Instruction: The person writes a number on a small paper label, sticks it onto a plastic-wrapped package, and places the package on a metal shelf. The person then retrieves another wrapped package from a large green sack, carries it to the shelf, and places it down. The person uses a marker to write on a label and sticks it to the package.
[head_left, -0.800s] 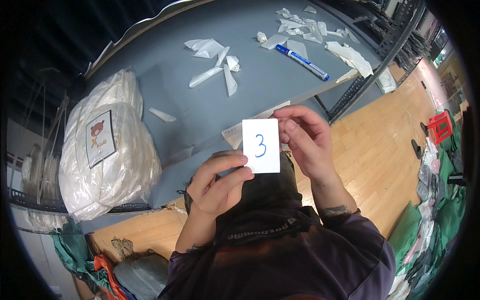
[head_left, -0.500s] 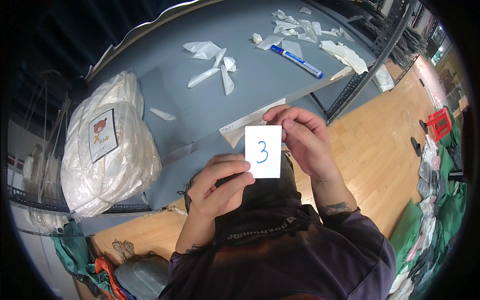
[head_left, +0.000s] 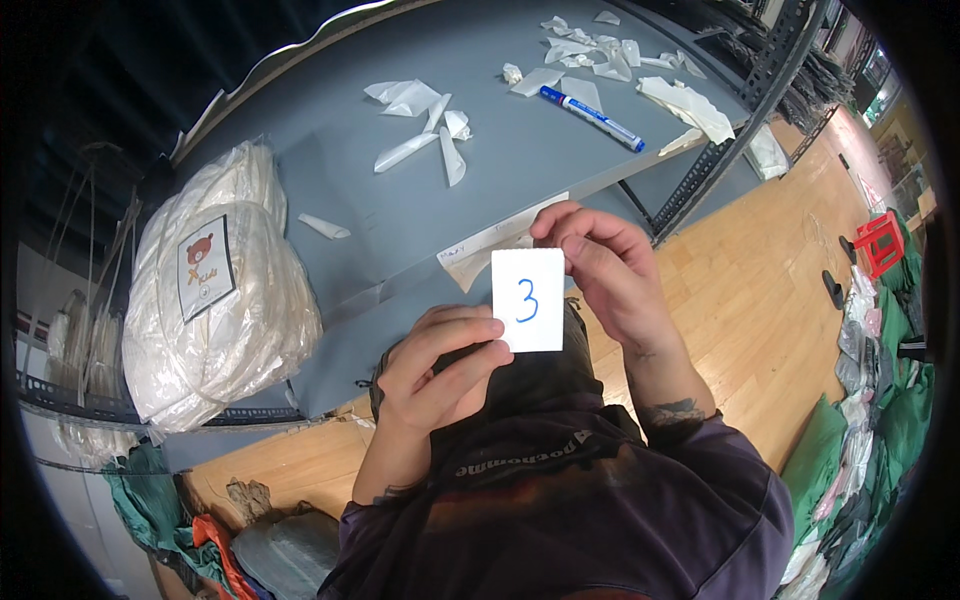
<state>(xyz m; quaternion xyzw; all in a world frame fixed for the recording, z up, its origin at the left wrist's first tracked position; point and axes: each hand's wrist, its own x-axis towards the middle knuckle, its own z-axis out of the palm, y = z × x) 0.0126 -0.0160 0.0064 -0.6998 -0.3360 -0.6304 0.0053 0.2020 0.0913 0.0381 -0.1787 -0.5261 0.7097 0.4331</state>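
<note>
A small white paper card (head_left: 528, 330) with a blue handwritten mark is held upright before my body. Its top edge looks slightly ragged. My left hand (head_left: 440, 362) is closed on the card's lower left edge, the card pinched between its fingers. At the upper right corner, my right hand (head_left: 612, 268) has thumb and forefinger drawn together on the card, the other fingers curled behind. Just beyond the card, a paper label strip (head_left: 490, 245) hangs on the front edge of the grey shelf (head_left: 340, 190).
A blue marker (head_left: 592, 118) lies on the shelf among torn paper scraps (head_left: 408, 98). At left sits a plastic-wrapped white bundle (head_left: 225, 290) with a bear label. A perforated metal post (head_left: 690, 185) rises at right. Green sacks (head_left: 815, 455) and a red stool (head_left: 880, 243) are on the wooden floor.
Both hands keep hold of the card, which has shifted only very slightly. The shelf, marker and scraps sit a touch differently in view, as the camera has moved a little.
</note>
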